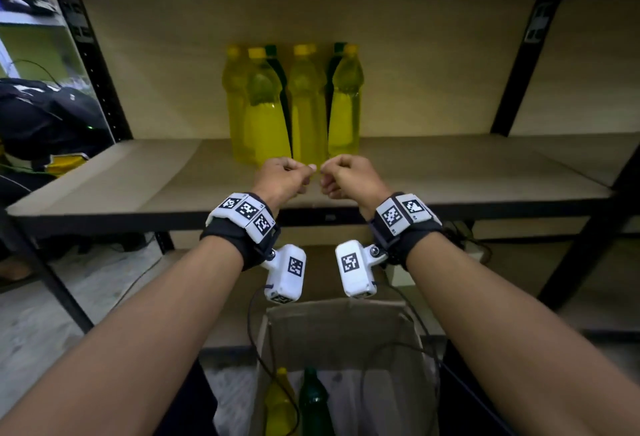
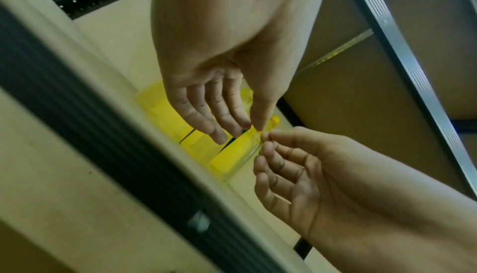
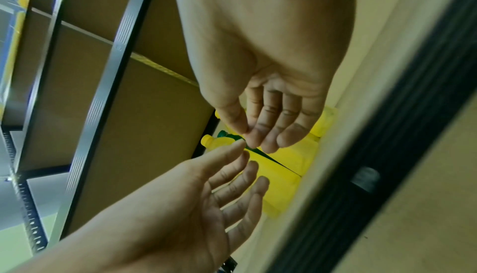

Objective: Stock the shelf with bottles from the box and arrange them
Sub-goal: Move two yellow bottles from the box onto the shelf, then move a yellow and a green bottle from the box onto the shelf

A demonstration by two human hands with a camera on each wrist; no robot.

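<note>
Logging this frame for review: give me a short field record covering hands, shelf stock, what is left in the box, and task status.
left hand: empty, fingers loosely curled, no grip on anything
right hand: empty, fingers loosely curled, fingertips near the left hand's
position of hands: over the shelf, in front of the bottles
shelf stock: yellow bottles upright in a tight cluster, two green bottles behind them
box: below the shelf, one yellow bottle and one green bottle visible inside
task status: unfinished, bottles remain in the box

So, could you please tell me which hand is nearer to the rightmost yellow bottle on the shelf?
Right. The right hand is just below and in front of the rightmost yellow bottle; the left hand sits further left, before the middle bottles.
</note>
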